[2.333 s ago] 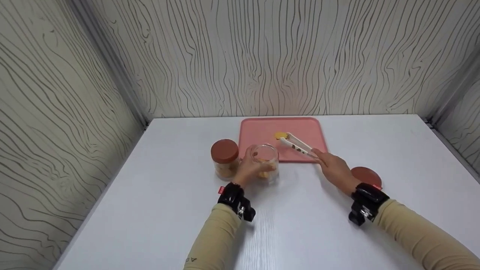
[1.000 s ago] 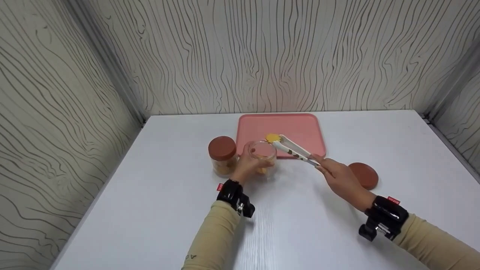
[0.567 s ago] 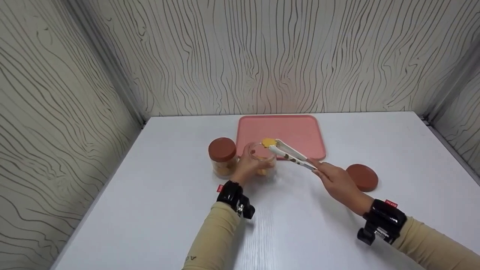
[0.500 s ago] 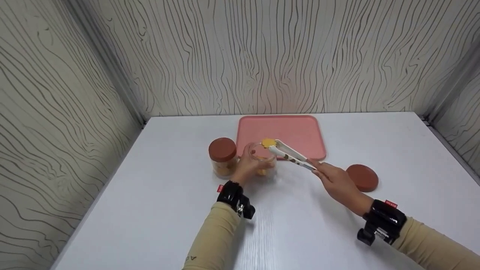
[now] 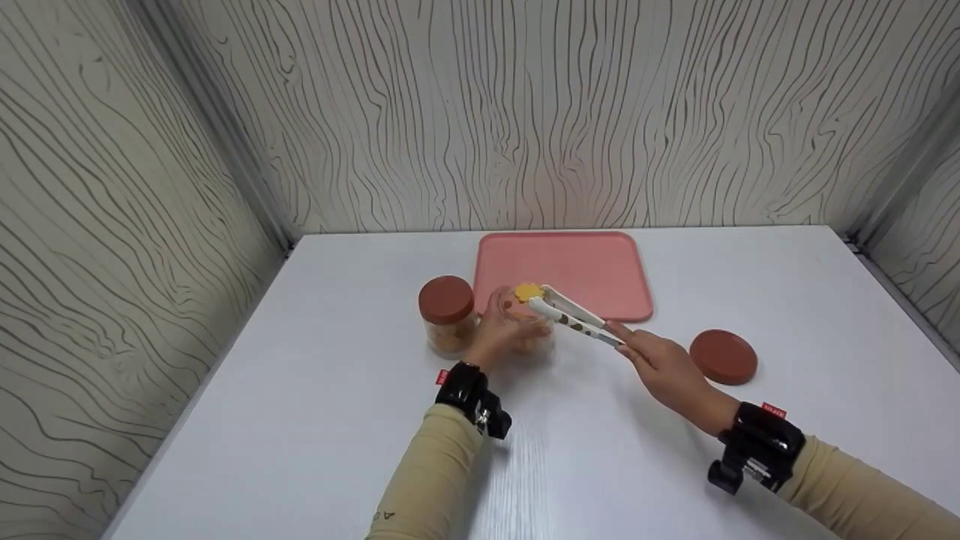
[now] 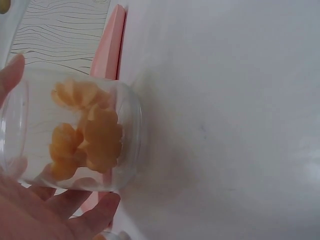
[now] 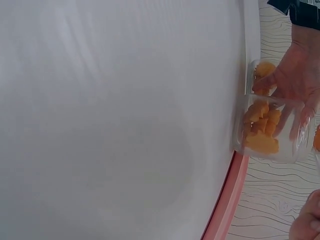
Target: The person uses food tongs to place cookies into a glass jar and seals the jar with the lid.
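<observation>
My left hand [image 5: 493,330] grips a clear jar [image 5: 548,339] around its side, in front of the pink tray. Several flower-shaped yellow cookies [image 6: 102,137] lie in the jar's lower part in the left wrist view. My right hand [image 5: 664,371] holds white tongs [image 5: 574,321] with brown spots. Between the tong tips is one yellow flower-shaped cookie [image 5: 528,292], right over the jar's open mouth. At the right wrist view's edge, only part of my right hand's fingers [image 7: 307,220] shows.
A second jar [image 5: 448,334] with a brown lid and cookies inside stands just left of my left hand. The pink tray [image 5: 600,255] lies at the table's back. A loose brown lid [image 5: 724,357] rests beyond my right hand. Patterned walls enclose the back and sides.
My right hand has carried the cookie in the tongs from over the tray leftward and toward me, to the jar's mouth. My left hand stays on the jar.
</observation>
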Demonstrator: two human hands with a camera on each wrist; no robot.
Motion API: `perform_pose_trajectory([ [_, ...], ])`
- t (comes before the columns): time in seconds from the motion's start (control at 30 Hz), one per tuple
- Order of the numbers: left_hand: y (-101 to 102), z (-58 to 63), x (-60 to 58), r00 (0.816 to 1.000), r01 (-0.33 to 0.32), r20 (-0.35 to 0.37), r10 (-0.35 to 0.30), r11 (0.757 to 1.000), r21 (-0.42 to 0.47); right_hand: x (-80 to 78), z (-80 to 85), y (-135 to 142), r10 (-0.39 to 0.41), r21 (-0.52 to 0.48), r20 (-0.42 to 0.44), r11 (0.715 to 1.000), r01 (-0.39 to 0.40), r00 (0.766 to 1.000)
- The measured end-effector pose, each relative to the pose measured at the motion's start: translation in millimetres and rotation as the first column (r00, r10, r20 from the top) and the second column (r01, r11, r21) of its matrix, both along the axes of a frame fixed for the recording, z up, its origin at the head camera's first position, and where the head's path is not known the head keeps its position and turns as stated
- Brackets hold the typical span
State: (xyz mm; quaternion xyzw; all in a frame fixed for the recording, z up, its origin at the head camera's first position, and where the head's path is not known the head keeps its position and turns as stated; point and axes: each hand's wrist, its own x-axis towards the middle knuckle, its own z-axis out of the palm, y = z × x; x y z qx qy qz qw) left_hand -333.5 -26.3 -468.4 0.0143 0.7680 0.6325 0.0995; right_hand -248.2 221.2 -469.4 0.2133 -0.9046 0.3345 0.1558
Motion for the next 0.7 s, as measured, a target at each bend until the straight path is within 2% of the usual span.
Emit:
perform_pose_trajectory([
  [0.27, 0.4, -1.4, -4.0, 1.0, 0.004, -0.02, -0.004, 1.0, -0.003, 0.6, -3.0, -4.3, 0.025, 0.016, -0.055, 1.0, -0.024, 0.998],
  [0.4, 1.2, -0.9, -4.0, 1.0, -0.003, -0.012, 0.003, 1.0, -0.025, 1.0, -2.6, -5.4, 0.021, 0.017, -0.054, 1.0, -0.02, 0.998],
  [0.57, 1.6, -1.7, -3.9, 1.0, -0.015, -0.01, 0.014, 0.999, -0.048, 1.9, -3.0, -6.1, 0.012, -0.045, -0.016, 0.999, -0.012, 1.0],
  [0.7, 1.9, -1.4, -2.6, 1.0, -0.025, -0.001, 0.025, 0.998, -0.057, 1.8, -3.4, -6.5, -0.001, -0.087, -0.024, 0.996, -0.001, 1.0],
])
